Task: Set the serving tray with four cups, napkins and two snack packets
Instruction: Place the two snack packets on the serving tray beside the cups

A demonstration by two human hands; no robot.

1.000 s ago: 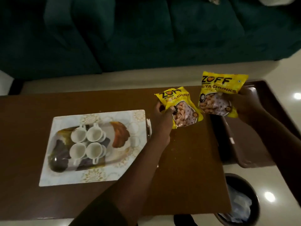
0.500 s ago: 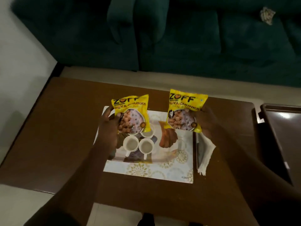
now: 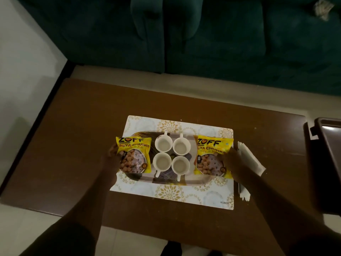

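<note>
Several white cups (image 3: 172,156) stand in a square block at the middle of the patterned serving tray (image 3: 200,180), which lies on a white-and-gold placemat (image 3: 166,193). My left hand (image 3: 110,159) grips a yellow snack packet (image 3: 133,155) over the tray's left end. My right hand (image 3: 231,159) grips a second yellow snack packet (image 3: 212,157) over the tray's right end. White napkins (image 3: 249,163) lie on the table just right of the placemat, partly hidden by my right forearm.
The brown table (image 3: 73,145) carries the placemat. A dark side table or tray (image 3: 328,163) stands at the right edge. A dark green sofa (image 3: 203,34) runs along the back. Pale floor lies to the left and front.
Both hands carried the packets from the right side over the tray and lowered them onto its two ends; the view shifted so the tray is now central.
</note>
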